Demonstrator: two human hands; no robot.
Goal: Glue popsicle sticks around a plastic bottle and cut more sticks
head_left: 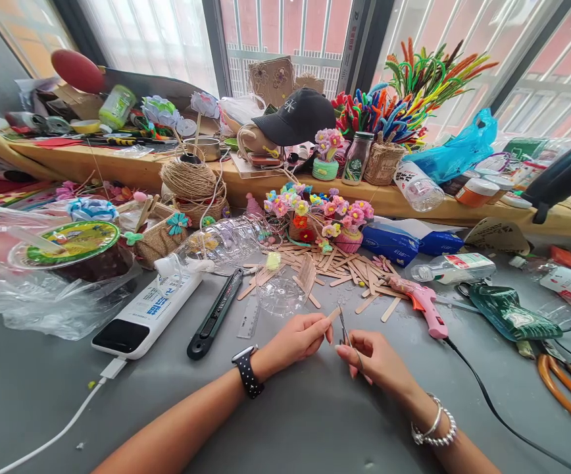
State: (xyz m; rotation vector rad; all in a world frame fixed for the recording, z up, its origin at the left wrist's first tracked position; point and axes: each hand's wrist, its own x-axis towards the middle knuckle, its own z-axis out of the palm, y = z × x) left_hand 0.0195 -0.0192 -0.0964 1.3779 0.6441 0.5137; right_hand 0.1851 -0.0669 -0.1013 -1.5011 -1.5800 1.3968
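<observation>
My left hand (301,342), closed, pinches a wooden craft stick (334,314) that points up and to the right. In my right hand (373,359) is a pair of small metal scissors (343,326), its blades upright beside the stick's upper end. Whether the blades touch the stick I cannot tell. Just beyond my hands stands a clear plastic piece (281,295) with several craft sticks (307,275) fixed upright along its right side. Behind it a pile of loose craft sticks (349,262) lies spread on the grey table (285,421).
A pink glue gun (421,306) lies to the right, its black cord running toward the front. On the left are a utility knife (215,315), a white power bank (145,316) with cable, and a clear ruler (248,317). Orange-handled scissors (569,388) rest far right.
</observation>
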